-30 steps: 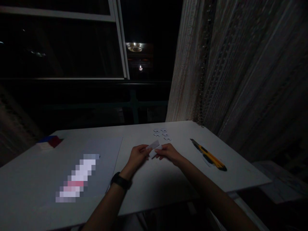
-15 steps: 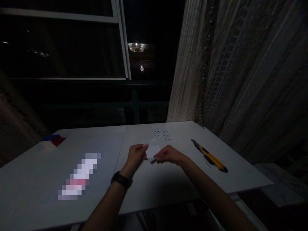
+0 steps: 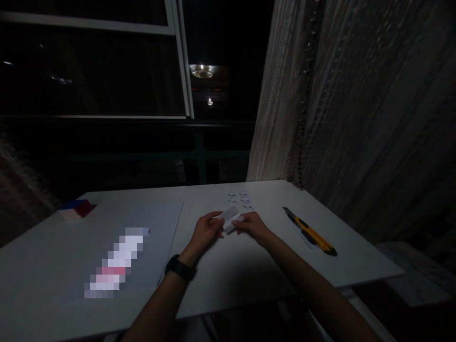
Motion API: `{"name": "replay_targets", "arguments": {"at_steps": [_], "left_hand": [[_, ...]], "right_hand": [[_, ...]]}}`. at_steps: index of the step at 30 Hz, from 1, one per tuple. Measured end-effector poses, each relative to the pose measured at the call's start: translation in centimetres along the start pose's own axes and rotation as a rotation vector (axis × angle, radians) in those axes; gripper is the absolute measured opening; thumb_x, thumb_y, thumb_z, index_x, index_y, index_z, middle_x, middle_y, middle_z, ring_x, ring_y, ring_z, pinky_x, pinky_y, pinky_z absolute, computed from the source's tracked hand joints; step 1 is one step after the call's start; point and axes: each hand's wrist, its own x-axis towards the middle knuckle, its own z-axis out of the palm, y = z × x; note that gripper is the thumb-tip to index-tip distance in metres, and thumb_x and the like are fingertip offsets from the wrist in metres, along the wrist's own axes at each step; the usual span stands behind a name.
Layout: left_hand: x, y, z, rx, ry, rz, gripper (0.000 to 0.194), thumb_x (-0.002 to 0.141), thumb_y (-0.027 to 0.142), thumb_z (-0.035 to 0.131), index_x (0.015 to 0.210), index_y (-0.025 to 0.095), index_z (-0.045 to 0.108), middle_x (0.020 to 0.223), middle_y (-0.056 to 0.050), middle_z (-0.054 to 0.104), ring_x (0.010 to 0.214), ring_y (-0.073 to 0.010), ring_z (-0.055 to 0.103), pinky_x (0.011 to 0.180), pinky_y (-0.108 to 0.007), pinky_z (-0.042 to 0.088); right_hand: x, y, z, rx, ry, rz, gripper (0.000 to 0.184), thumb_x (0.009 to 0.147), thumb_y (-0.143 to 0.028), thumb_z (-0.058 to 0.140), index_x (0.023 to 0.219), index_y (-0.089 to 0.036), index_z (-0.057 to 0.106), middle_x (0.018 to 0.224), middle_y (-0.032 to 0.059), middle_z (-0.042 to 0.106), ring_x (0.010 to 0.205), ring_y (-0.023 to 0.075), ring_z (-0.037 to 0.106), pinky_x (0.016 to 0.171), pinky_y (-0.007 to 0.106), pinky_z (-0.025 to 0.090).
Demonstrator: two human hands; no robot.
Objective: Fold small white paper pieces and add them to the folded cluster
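Note:
Both hands meet over the middle of a white table point(image 3: 249, 275) in dim light. My left hand point(image 3: 205, 231), with a dark watch on its wrist, pinches the left side of a small white paper piece point(image 3: 230, 220). My right hand point(image 3: 251, 225) pinches the right side of the same piece. The paper looks folded over between the fingers. Just beyond the hands lie several small white cut paper shapes point(image 3: 241, 200) on the table.
A yellow and black utility knife point(image 3: 309, 231) lies to the right of the hands. A large pale sheet point(image 3: 156, 223) with a blurred patch covers the table's left half. A red and blue block point(image 3: 76, 209) sits far left. Curtain hangs right; a dark window is behind.
The paper piece was spread wider between my hands half a second ago; now my hands have come closer together and the piece looks folded narrower.

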Motion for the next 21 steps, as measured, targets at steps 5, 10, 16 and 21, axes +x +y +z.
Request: {"name": "replay_targets", "arguments": {"at_steps": [5,10,16,21], "left_hand": [[-0.3,0.3,0.5,0.054,-0.045,-0.008,0.039,0.063,0.034,0.068,0.092,0.009,0.063,0.070,-0.008,0.066,0.057,-0.0143,0.059,0.052,-0.024,0.046],[-0.3,0.3,0.4,0.078,0.014,-0.008,0.039,0.057,0.029,0.072,0.089,0.009,0.063,0.064,-0.004,0.065,0.051,-0.0134,0.057,0.048,-0.023,0.044],[0.0,0.0,0.0,0.082,0.069,-0.019,0.033,0.056,0.030,0.071,0.083,0.010,0.064,0.054,-0.001,0.062,0.043,-0.0118,0.052,0.043,-0.021,0.039],[-0.1,0.1,0.1,0.111,0.056,-0.027,0.033,0.056,0.030,0.070,0.082,0.010,0.065,0.054,-0.002,0.062,0.044,-0.0123,0.053,0.044,-0.022,0.039]], "right_hand": [[0.4,0.7,0.3,-0.022,0.121,0.023,0.034,0.049,-0.040,0.075,0.060,-0.010,0.064,0.052,0.0012,0.059,0.044,0.0089,0.049,0.045,0.023,0.040],[0.4,0.7,0.6,-0.017,0.119,0.007,0.036,0.050,-0.041,0.075,0.065,-0.011,0.064,0.056,0.0017,0.061,0.045,0.0094,0.052,0.045,0.022,0.042],[0.3,0.7,0.4,0.028,0.029,0.035,0.044,0.061,-0.052,0.066,0.071,-0.009,0.066,0.065,0.0086,0.066,0.057,0.0158,0.062,0.049,0.024,0.046],[0.6,1.2,0.5,0.001,0.076,0.056,0.042,0.058,-0.049,0.069,0.067,-0.009,0.066,0.060,0.0081,0.066,0.053,0.0148,0.061,0.047,0.023,0.046]]}}
